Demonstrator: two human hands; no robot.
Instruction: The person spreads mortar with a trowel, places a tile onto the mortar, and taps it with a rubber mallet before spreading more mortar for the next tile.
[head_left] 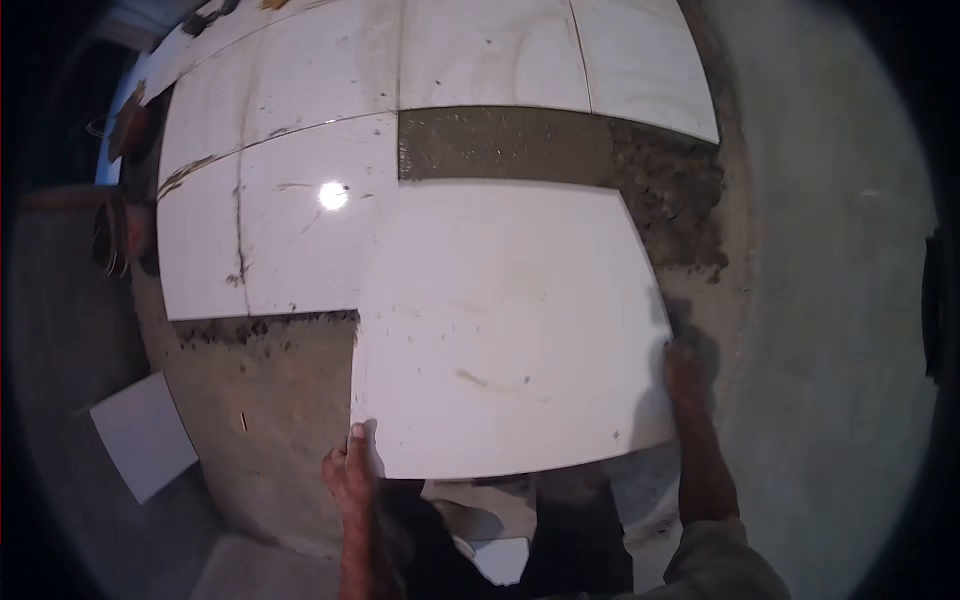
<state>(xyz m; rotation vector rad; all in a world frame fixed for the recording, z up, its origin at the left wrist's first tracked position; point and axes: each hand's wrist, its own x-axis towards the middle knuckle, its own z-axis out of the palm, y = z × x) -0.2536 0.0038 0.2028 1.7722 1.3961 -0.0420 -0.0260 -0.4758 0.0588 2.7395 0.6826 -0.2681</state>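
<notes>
A large white floor tile (510,330) is held out in front of me, its far edge over a bed of grey mortar (500,145). My left hand (350,468) grips its near left edge, thumb on the top face and fingers underneath. At the right edge my right hand (685,375) is closed on the same tile, its fingers partly hidden. Laid white tiles (280,220) border the mortar on the left and along the far side. The held tile's left edge overlaps the neighbouring laid tile in this view.
Rough loose mortar (670,195) shows past the held tile on the right. A smaller white tile piece (147,438) lies on the floor at left. Reddish-brown containers (120,235) stand at the far left. A grey wall (830,250) runs along the right. My legs are below the tile.
</notes>
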